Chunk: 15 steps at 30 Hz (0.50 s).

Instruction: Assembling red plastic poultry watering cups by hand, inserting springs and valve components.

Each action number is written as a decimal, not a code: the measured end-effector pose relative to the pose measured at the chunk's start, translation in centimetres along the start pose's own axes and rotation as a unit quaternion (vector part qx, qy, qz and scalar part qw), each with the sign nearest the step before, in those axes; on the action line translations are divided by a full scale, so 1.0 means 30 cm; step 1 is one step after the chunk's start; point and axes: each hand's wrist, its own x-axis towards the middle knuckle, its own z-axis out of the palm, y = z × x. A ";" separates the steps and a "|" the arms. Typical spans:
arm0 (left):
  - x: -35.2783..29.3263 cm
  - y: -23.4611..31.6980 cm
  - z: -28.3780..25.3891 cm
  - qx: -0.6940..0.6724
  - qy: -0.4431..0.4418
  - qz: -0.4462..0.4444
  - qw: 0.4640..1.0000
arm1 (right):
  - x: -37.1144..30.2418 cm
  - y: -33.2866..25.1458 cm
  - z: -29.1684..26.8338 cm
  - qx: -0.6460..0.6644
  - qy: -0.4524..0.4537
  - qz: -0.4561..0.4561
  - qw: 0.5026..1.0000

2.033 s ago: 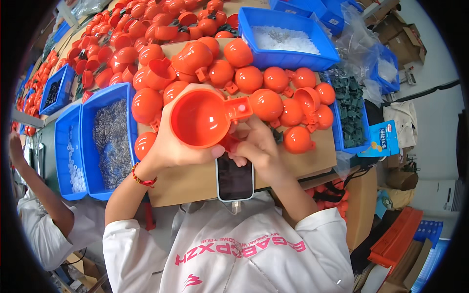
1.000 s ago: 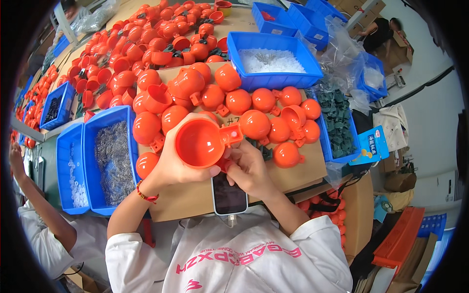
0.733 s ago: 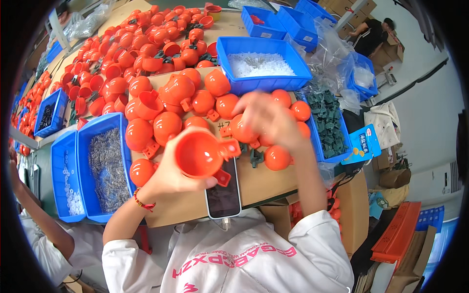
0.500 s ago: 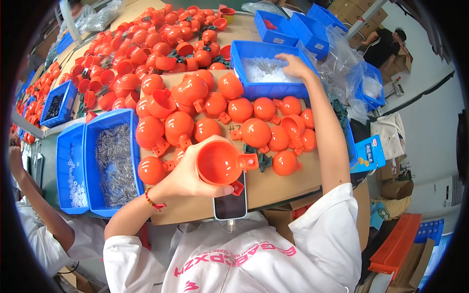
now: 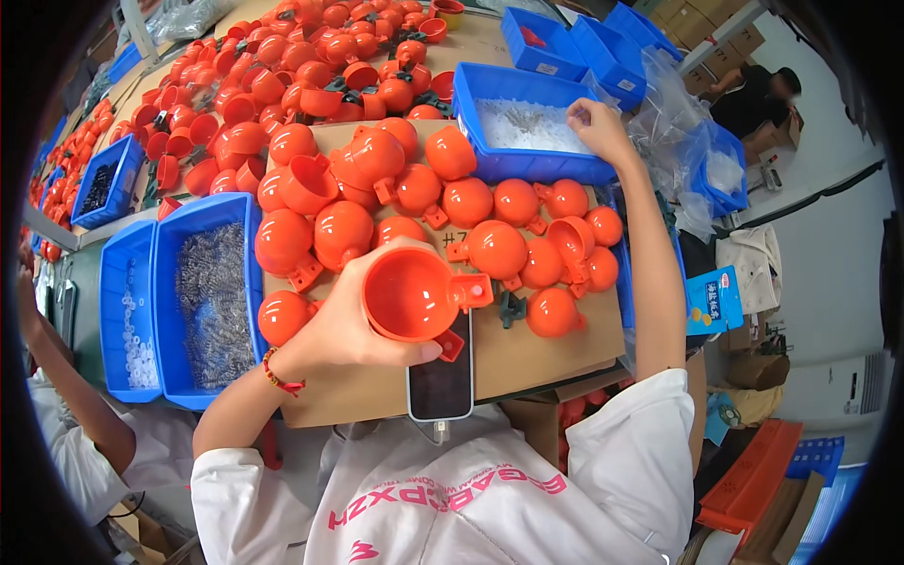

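Observation:
My left hand [image 5: 341, 318] is wrapped round an orange-red plastic cup [image 5: 407, 294], its open mouth turned up toward me and a square-holed tab pointing right. A second small tab shows under its lower rim. My right hand [image 5: 601, 132] hovers over the right side of a blue bin [image 5: 541, 167] of small white plastic pieces [image 5: 504, 127]. Its fingers are curled together in a pinch; anything between them is too small to make out. Several round orange-red cups [image 5: 497, 250] lie on the cardboard in front of my hands.
A phone [image 5: 439, 384] with a cable lies near the table edge. On the left stand blue bins of metal springs [image 5: 218, 306] and white rings [image 5: 138, 358]. A large heap of orange-red cups [image 5: 273, 80] covers the back. Another person's arm [image 5: 71, 386] shows at far left.
My right hand has lifted from the white pieces and drawn toward the bin's right edge, its fingers curling in. The cup in my left hand has shifted slightly left in the picture.

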 end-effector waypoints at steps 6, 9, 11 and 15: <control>0.002 0.002 -0.003 0.039 0.009 0.015 0.999 | -0.139 -0.142 -0.040 0.141 0.126 -0.021 0.982; -0.002 0.001 -0.003 0.055 0.021 0.016 0.998 | -0.323 -0.352 -0.094 0.295 0.029 -0.060 0.953; 0.008 0.006 0.002 0.065 0.017 0.025 0.997 | -0.478 -0.482 -0.118 0.399 -0.055 -0.058 0.914; 0.001 0.015 0.005 0.095 0.019 0.013 0.995 | -0.580 -0.569 -0.123 0.372 -0.121 -0.115 0.913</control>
